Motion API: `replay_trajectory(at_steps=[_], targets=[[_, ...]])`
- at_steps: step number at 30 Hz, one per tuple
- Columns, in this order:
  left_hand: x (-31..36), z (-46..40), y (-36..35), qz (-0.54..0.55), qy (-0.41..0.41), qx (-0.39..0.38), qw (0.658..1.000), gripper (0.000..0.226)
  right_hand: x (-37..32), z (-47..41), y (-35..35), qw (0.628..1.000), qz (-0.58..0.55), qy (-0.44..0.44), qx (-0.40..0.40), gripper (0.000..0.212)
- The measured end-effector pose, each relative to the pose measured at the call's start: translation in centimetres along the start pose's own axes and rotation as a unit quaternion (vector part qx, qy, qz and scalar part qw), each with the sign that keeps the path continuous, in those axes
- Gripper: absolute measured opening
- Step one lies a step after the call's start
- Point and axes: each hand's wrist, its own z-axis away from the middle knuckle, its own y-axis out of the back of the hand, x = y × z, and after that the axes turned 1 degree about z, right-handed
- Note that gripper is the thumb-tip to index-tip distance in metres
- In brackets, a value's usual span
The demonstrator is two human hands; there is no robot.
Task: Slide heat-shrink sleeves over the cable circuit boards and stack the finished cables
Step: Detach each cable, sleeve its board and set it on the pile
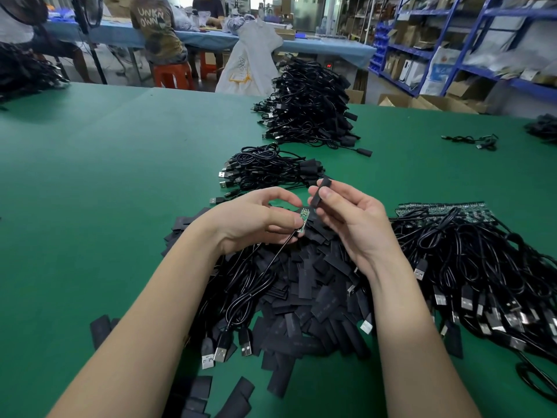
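So the left hand (256,218) is pinching a small green circuit board (303,220) on the end of a thin black cable (265,270), and the right hand (346,218) has a flat black heat-shrink sleeve (320,194) gripped between thumb and fingers, held tilted just above and beside the board's top end; can't tell if the two actually touch. Right under the hands there's a big messy heap of loose black sleeves (304,285) on the green table mat (105,176), with a few black USB cables (229,333) sprawled over it. To the right is a thick bundle of unsleeved black cables (470,267), their green boards lined up at the far edge and partly buried under the wires. Beyond the hands sits a small stack of finished cables (268,168), and further back a much taller pile of black cables (310,104). The forearms cover a good chunk of the sleeve heap. The background is blurry: blue shelving (452,49) with boxes, people seated at a blue-covered table (211,37), and an orange stool (173,75).
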Motion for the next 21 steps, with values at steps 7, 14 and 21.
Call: replay_trajectory(at_steps=[7,14,21], targets=[[0.2,0.11,-0.02,0.03,-0.011,-0.021,0.999,0.027,-0.04,0.15,-0.45,0.999,-0.038,-0.01,-0.021,0.015],[0.08,0.05,-0.04,0.027,-0.02,-0.03,0.999,0.029,0.06,0.09,-0.46,0.998,-0.048,-0.011,-0.037,0.018],[0.34,0.25,0.07,0.04,-0.023,-0.024,0.999,0.037,-0.03,0.26,-0.38,0.996,-0.029,-0.024,-0.076,0.023]])
